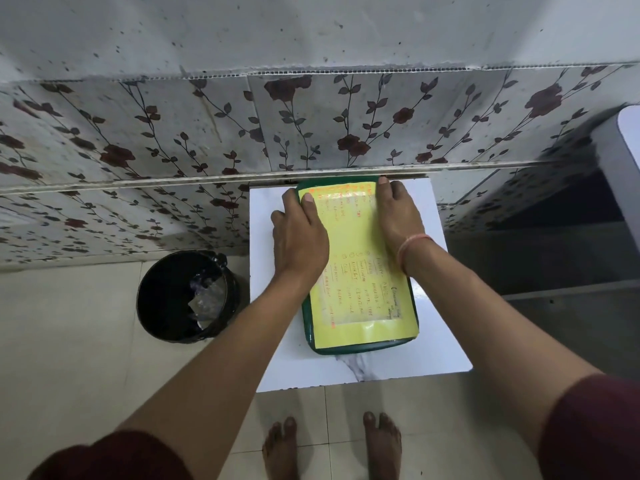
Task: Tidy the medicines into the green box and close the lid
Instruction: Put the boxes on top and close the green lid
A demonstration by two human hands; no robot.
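Note:
The green box [360, 348] lies on a small white table [273, 323] with its lid down. A yellow handwritten sheet [353, 271] covers most of the lid. My left hand [298, 233] rests flat on the lid's left side, fingers curling over the far left edge. My right hand [398, 213] presses on the far right side, fingers reaching the back edge. No medicines are visible; the inside of the box is hidden.
A black bin [187, 296] with crumpled wrappers stands on the tiled floor left of the table. A floral-tiled wall [311, 126] rises right behind the table. A dark gap and a grey ledge [616, 161] lie at the right. My bare feet stand before the table.

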